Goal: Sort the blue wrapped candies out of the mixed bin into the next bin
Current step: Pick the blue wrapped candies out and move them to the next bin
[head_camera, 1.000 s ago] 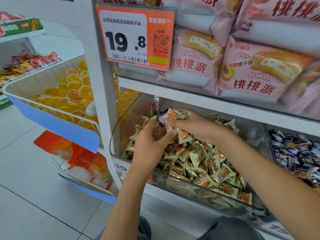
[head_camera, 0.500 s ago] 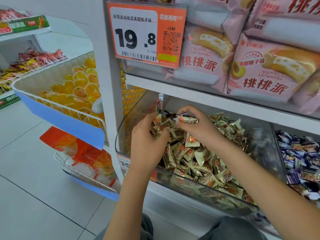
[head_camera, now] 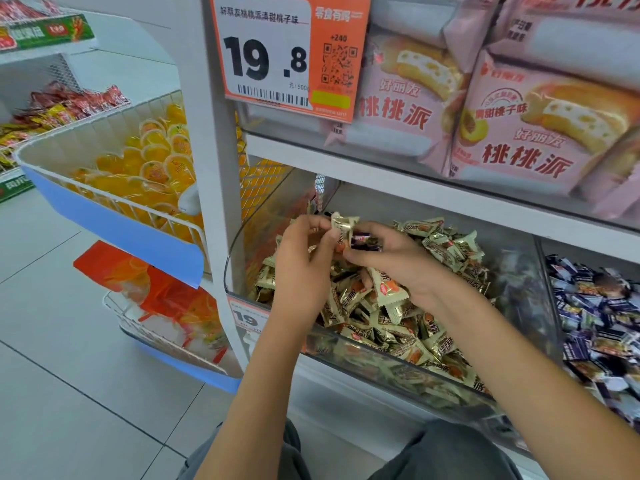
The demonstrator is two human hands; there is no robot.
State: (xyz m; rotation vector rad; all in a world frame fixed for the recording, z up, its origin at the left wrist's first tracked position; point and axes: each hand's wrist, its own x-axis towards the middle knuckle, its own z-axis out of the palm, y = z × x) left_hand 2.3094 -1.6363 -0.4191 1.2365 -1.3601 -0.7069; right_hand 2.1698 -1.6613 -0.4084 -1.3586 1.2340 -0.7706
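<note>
You are crouching with your grey trousers [head_camera: 446, 452] at the bottom of the view, both forearms reaching up into the clear mixed bin [head_camera: 398, 362]. Your left hand [head_camera: 304, 268] is pinching a gold wrapped candy [head_camera: 343, 223] between thumb and fingertips, above the heap. Your right hand [head_camera: 394, 261] is curling around a blue wrapped candy [head_camera: 363, 242], just beside the left hand. To the right, the next bin [head_camera: 543, 282] is holding blue candies. Above, an orange price tag [head_camera: 291, 53] is hanging beside pink cake packs [head_camera: 519, 133].

shop, snack aisle | price tag [head_camera: 289, 53] 19.8 w/ barcode | shelves [head_camera: 433, 195] w/ packaged cakes [head_camera: 540, 133] | candy bins [head_camera: 381, 362]
</note>
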